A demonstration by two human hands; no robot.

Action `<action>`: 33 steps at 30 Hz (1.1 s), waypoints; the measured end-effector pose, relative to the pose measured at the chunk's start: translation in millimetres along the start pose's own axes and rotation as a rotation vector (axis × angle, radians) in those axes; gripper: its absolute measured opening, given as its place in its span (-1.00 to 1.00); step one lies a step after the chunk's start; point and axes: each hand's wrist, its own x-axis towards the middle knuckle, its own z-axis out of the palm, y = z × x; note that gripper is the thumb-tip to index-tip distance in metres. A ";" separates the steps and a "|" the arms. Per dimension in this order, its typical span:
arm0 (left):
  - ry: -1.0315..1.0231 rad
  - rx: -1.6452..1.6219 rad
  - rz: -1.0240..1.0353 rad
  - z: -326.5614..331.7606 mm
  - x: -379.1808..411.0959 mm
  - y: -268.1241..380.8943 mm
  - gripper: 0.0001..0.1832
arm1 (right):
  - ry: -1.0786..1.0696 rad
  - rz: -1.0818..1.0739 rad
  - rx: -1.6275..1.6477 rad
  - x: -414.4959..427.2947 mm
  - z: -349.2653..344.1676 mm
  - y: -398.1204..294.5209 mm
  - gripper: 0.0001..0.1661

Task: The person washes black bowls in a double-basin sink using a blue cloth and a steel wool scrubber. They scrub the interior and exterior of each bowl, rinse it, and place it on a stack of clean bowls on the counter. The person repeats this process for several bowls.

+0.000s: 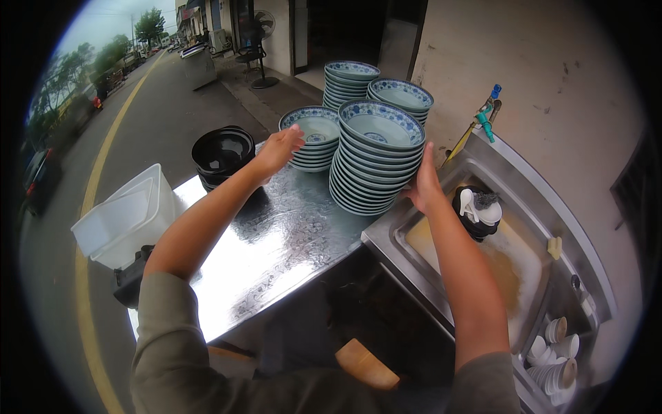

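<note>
A tall stack of blue-and-white patterned bowls (pixel 377 160) stands at the far right corner of the metal-topped table (pixel 289 227). My right hand (pixel 426 181) lies against its right side, the fingers partly hidden behind it. My left hand (pixel 280 151) is in the air with nothing in it, fingers apart, in front of a shorter bowl stack (pixel 313 137). Two more patterned stacks, one behind (pixel 351 83) and one at the back right (pixel 402 97), rise beyond the tall one. Black bowls (pixel 223 155) are stacked to the left of my left hand.
White plastic bins (pixel 134 217) stand at the table's left edge. On the right is a steel sink (pixel 527 217) with cloudy water, black bowls and white spoons, a tap (pixel 486 121) above it. White cups (pixel 556 372) lie at lower right. A fan (pixel 262 52) stands beyond the table.
</note>
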 end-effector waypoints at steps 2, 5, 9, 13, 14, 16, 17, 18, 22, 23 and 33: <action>0.013 -0.113 -0.039 56.3 7.9 -22.8 -0.11 | -0.023 -0.013 0.080 -4.1 12.6 -0.9 0.11; -0.013 -0.351 -0.019 110.2 21.0 -32.3 -0.14 | -0.014 -0.060 0.121 8.2 14.0 3.2 0.08; 0.045 -0.691 -0.095 140.3 7.0 -27.1 -0.19 | -0.011 -0.072 0.153 14.5 20.2 0.4 0.06; 0.023 -0.805 -0.175 137.6 8.3 -27.9 -0.21 | 0.017 -0.080 0.066 14.2 28.1 -3.2 0.11; 0.023 -0.852 -0.202 136.4 12.3 -34.8 -0.22 | 0.033 -0.059 0.027 11.5 30.6 -4.3 0.13; 0.017 -0.857 -0.252 130.5 5.1 -24.8 -0.23 | 0.038 -0.048 0.000 13.0 31.3 -4.3 0.12; 0.021 -0.864 -0.200 136.0 11.8 -37.9 -0.21 | 0.041 -0.042 -0.013 13.5 30.9 -4.3 0.12; 0.018 -0.880 -0.218 138.2 11.0 -33.7 -0.19 | 0.016 -0.078 0.003 11.3 30.7 -6.2 0.12; 0.049 -0.965 -0.204 129.4 27.5 -59.1 -0.40 | -0.016 -0.111 0.035 0.2 41.0 -2.5 0.12; 0.038 -0.959 -0.186 126.7 33.6 -74.6 -0.46 | -0.012 -0.082 0.040 -3.3 41.4 2.5 0.13; 0.126 -1.511 -0.363 104.0 86.5 -129.2 -0.58 | 0.021 -0.040 0.124 -3.5 30.8 26.7 0.17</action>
